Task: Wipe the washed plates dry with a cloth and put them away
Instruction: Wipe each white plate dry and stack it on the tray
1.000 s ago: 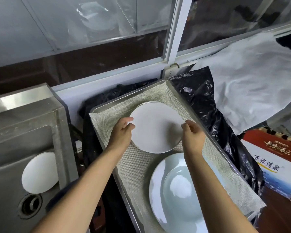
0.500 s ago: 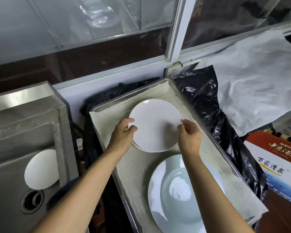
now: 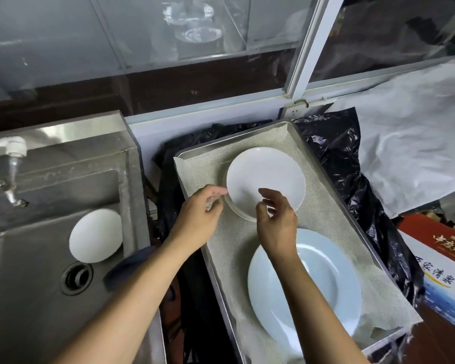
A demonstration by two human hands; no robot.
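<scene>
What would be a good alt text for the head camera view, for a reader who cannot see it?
Two bare hands, left hand and right hand, hover open over a small white plate lying on a cloth-lined metal tray, with a larger plate nearer the camera. Another white plate sits in the steel sink to the left.

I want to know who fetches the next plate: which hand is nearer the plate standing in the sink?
Left. The left hand is over the tray's sink-side edge; the right hand is farther from the plate in the sink, over the tray's middle.

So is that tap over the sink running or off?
Running. A stream of water falls from the white tap into the steel sink.
</scene>
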